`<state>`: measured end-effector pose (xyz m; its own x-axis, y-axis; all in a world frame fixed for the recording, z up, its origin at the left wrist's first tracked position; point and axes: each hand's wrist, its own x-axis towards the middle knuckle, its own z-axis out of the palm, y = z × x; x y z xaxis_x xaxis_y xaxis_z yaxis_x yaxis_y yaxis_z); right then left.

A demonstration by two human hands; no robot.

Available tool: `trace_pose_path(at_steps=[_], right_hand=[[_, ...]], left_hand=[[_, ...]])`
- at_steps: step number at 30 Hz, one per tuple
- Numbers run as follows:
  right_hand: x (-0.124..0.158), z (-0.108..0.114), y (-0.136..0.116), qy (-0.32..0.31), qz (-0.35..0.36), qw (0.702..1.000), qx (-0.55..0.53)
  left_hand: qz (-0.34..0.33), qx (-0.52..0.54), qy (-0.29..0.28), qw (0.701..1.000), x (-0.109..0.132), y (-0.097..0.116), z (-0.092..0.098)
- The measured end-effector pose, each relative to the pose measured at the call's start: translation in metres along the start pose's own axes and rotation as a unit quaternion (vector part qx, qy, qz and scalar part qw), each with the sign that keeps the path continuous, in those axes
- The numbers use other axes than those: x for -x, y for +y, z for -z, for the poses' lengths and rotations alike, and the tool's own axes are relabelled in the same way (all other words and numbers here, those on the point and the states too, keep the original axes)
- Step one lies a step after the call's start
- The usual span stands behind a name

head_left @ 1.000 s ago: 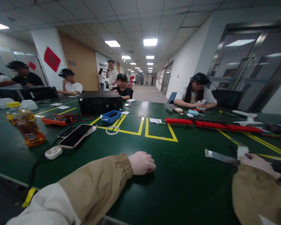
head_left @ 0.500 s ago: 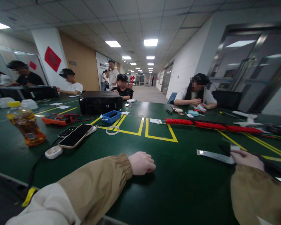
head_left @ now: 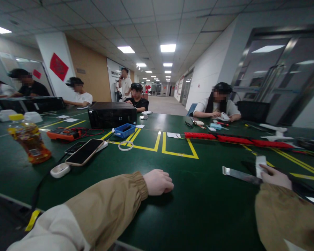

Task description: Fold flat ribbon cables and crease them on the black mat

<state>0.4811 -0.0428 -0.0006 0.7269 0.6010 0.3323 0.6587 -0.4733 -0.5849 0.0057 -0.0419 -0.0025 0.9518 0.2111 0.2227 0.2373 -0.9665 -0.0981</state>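
My left hand (head_left: 159,182) rests palm down on the green table (head_left: 193,209), its fingers curled into a loose fist with nothing showing in them. At the right, my right hand (head_left: 276,177) pinches a small white rectangular piece (head_left: 260,166) between thumb and fingers. A flat silvery strip (head_left: 240,175) extends leftward from beside that hand, its left end bright; whether the fingers touch it I cannot tell. Dark items lie behind and under my right hand, partly hidden by it and the sleeve.
Ahead lies a long red strip (head_left: 235,139). Toward the left are a white ring (head_left: 126,145), blue tray (head_left: 125,130), phone (head_left: 86,152), orange multimeter (head_left: 64,134), drink bottle (head_left: 31,143) and black computer case (head_left: 112,115). Several people sit around; one person (head_left: 219,104) handles a white object.
The white piece in my right hand has risen and shows more fully. The silvery strip has shifted slightly right. My left hand has stayed put.
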Motion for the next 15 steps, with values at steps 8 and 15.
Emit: trace_pose_path(at_steps=[8, 15], right_hand=[[0.027, 0.015, -0.024, 0.019, -0.076, 0.996, -0.046], [0.031, 0.016, -0.028, 0.079, -0.086, 0.99, -0.078]], left_hand=[[0.002, 0.002, -0.006, 1.0, 0.0, 0.0, 0.001], [0.0, -0.006, -0.002, 1.0, 0.0, 0.0, -0.001]])
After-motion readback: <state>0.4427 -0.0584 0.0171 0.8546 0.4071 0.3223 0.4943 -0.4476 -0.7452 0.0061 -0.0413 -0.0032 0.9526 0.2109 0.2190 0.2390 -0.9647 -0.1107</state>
